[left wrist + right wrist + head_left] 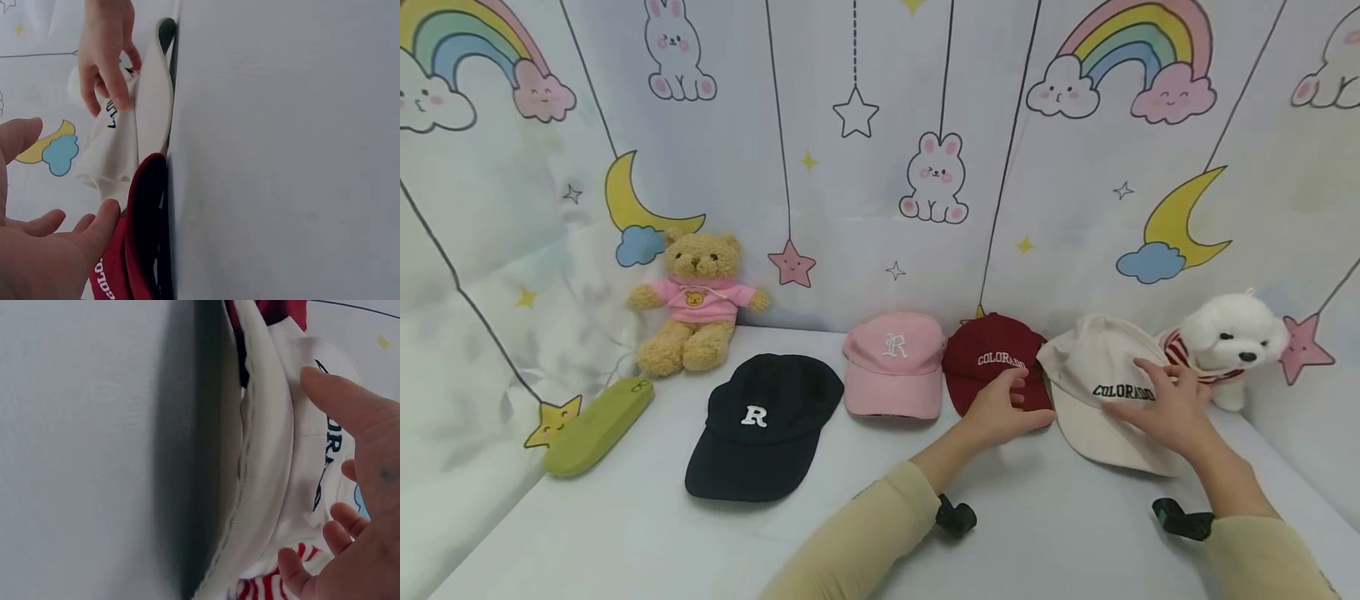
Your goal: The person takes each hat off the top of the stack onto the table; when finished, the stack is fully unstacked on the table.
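Observation:
My left hand (1004,408) hovers over the brim of a dark red baseball cap (983,340) lettered COLORADO, thumb and fingers spread apart. In the left wrist view, a fingertip lies close to that cap's edge; whether it touches cannot be told. Over the front of a cream baseball cap (1093,354), also lettered COLORADO, my right hand (1172,408) is held with its fingers parted. The right wrist view shows the thumb (337,394) in front of the cream cap's crown, gripping nothing. The cream cap's left side meets the red cap.
A pink cap (895,387) stands left of the red one, then a black cap (760,425) nearer the front. Behind them sits a teddy bear (696,287); a green case (597,429) lies far left. A white plush dog (1232,333) sits behind the cream cap, by the patterned backdrop (857,192).

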`<control>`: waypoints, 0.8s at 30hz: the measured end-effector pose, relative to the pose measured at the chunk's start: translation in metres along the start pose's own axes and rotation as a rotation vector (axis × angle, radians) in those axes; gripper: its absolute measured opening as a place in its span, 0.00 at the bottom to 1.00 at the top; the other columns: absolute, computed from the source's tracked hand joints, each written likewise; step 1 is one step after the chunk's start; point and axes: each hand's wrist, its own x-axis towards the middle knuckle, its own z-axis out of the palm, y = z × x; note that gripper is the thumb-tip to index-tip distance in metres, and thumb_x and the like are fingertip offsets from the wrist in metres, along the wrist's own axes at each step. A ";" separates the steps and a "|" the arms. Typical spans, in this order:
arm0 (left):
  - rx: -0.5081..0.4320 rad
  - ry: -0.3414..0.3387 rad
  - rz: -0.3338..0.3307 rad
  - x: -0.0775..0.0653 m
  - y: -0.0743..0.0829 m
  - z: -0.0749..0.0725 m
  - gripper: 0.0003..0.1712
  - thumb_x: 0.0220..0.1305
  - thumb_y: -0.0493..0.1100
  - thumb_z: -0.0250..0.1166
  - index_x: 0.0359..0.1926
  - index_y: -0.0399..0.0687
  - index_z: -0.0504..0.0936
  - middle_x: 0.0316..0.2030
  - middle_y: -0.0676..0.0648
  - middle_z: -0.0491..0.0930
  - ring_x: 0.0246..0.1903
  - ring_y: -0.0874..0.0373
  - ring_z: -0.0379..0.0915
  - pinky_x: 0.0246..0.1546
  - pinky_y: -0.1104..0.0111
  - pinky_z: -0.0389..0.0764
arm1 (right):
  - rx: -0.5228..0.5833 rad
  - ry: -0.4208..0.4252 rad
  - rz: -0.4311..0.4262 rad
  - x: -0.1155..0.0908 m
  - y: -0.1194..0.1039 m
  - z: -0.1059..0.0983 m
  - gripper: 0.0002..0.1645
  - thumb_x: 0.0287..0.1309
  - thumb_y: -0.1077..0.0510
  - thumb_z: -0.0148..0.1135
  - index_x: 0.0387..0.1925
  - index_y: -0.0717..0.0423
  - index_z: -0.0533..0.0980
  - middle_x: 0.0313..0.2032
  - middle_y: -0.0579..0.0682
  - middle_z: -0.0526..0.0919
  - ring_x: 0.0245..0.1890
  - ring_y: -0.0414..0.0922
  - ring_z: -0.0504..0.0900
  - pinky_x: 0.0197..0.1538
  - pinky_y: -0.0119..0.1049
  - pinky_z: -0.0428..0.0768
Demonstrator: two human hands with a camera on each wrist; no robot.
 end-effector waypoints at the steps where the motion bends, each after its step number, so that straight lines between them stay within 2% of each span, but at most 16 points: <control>1: 0.002 -0.004 0.004 -0.002 -0.001 -0.002 0.41 0.57 0.49 0.77 0.69 0.50 0.71 0.61 0.53 0.76 0.52 0.66 0.73 0.52 0.72 0.75 | 0.006 -0.004 0.005 0.000 -0.001 0.001 0.56 0.57 0.42 0.73 0.71 0.71 0.55 0.60 0.81 0.46 0.59 0.81 0.42 0.48 0.73 0.55; 6: 0.016 -0.041 -0.014 -0.012 -0.003 -0.011 0.40 0.57 0.48 0.77 0.69 0.49 0.71 0.60 0.53 0.76 0.53 0.64 0.73 0.52 0.72 0.75 | 0.016 -0.002 0.003 0.004 -0.005 0.005 0.56 0.56 0.45 0.74 0.71 0.70 0.55 0.60 0.79 0.46 0.59 0.80 0.42 0.48 0.72 0.58; 12: 0.032 -0.084 -0.032 -0.023 -0.002 -0.019 0.39 0.58 0.49 0.76 0.68 0.51 0.71 0.57 0.52 0.76 0.52 0.64 0.72 0.49 0.71 0.77 | -0.014 -0.002 -0.011 0.010 -0.005 0.007 0.52 0.56 0.44 0.74 0.67 0.70 0.59 0.60 0.80 0.48 0.59 0.81 0.44 0.49 0.74 0.56; 19: -0.004 -0.122 -0.044 -0.033 -0.005 -0.026 0.39 0.58 0.47 0.76 0.69 0.49 0.70 0.58 0.52 0.76 0.52 0.63 0.73 0.49 0.72 0.77 | -0.028 -0.057 -0.004 0.018 -0.004 0.008 0.53 0.55 0.42 0.73 0.68 0.71 0.59 0.60 0.79 0.48 0.58 0.79 0.46 0.48 0.73 0.60; 24: -0.002 -0.134 -0.011 -0.040 -0.006 -0.036 0.39 0.58 0.47 0.76 0.69 0.49 0.70 0.58 0.51 0.76 0.53 0.61 0.74 0.50 0.74 0.76 | -0.030 -0.104 0.002 0.024 -0.003 0.006 0.54 0.57 0.41 0.72 0.69 0.71 0.58 0.61 0.80 0.46 0.58 0.78 0.45 0.47 0.72 0.62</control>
